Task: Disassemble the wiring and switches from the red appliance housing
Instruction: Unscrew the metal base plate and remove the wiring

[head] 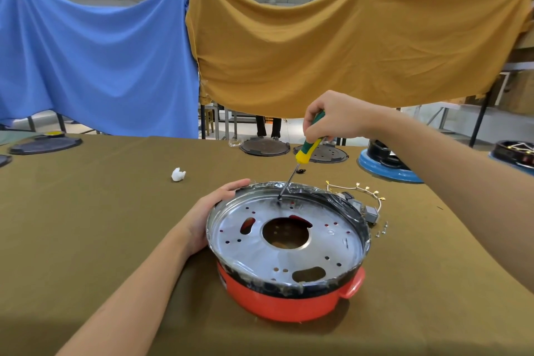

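The red appliance housing point(277, 302) sits on the table in front of me, its silver metal plate point(254, 254) with several holes facing up. My left hand point(212, 217) rests against the housing's left rim, fingers laid over the edge. My right hand point(336, 118) grips the green and yellow screwdriver point(307, 150) from above, and the tip touches the plate near its far rim. White wiring with brass terminals point(361, 191) and a grey switch part point(371, 212) lie on the table just right of the housing.
Loose screws point(382, 230) lie by the wiring. A crumpled white scrap point(178, 174) is on the olive table cloth point(86, 225). Dark round lids point(264, 147) and a blue-rimmed housing point(388, 166) stand along the far edge. Blue and mustard cloths hang behind.
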